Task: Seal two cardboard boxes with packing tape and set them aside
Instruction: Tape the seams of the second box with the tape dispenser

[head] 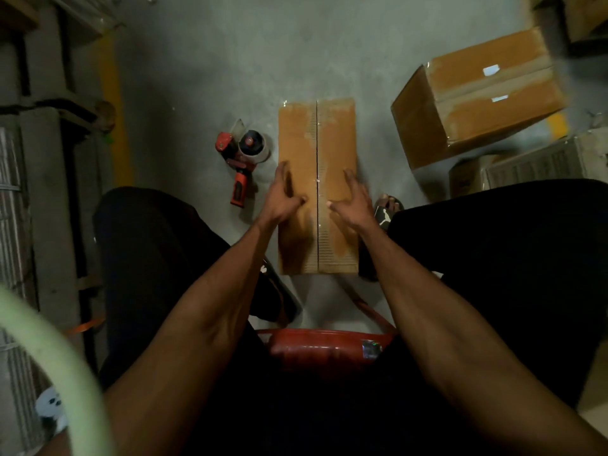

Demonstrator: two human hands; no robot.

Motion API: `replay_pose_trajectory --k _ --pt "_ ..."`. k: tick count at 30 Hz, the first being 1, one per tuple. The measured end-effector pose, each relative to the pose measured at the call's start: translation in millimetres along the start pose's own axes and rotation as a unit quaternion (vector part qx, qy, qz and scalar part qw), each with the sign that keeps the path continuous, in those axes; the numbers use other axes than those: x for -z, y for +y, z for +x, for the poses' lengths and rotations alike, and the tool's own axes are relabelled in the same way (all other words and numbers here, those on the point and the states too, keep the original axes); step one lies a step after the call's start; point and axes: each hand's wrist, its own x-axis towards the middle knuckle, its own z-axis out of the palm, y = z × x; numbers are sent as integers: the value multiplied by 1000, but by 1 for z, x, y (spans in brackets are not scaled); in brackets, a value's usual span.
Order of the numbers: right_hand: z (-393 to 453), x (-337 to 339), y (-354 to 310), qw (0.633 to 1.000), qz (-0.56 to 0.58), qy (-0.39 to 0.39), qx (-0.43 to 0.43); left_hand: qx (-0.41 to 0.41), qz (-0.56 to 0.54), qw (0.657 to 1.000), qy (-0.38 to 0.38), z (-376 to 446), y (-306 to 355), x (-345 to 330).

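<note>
Head view: I see my left hand (283, 195) and right hand (353, 200) with fingers spread, holding nothing, on the closed flaps of the cardboard box (317, 153) on the floor (204, 77); tape dispenser (243, 159) just left; taped box (477, 100) well apart

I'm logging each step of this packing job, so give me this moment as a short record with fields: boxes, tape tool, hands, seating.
box in work: narrow cardboard box on the floor between the feet, flaps closed, centre seam facing up
second box: larger box at upper right, tilted, clear tape along its seam
tape tool: red tape dispenser lying on the floor left of the narrow box, untouched
left hand: fingers straight, on the left flap
right hand: fingers spread, on the right flap
seating: red stool under the person
</note>
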Motion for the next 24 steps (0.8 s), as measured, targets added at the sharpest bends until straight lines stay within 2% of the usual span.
replay_pose_trajectory --k 4,8,13,17,21,24 --pt "12 3 -7 999 36 13 -4 7 -58 998 22 4 11 17" --pt "6 -10 -3 998 -8 5 -65 31 102 994 3 -4 -4 10" --pt "-5 -26 5 995 -62 -16 -81 106 160 981 -15 -15 -23 -11" --pt "-5 -28 7 990 -116 -28 -71 64 175 982 -44 23 -71 -8" --pt "-8 -25 7 989 -123 -35 -68 145 123 979 -75 -10 -34 -2" --pt "-9 -25 6 990 -111 -44 -76 280 24 955 -95 -34 -53 2"
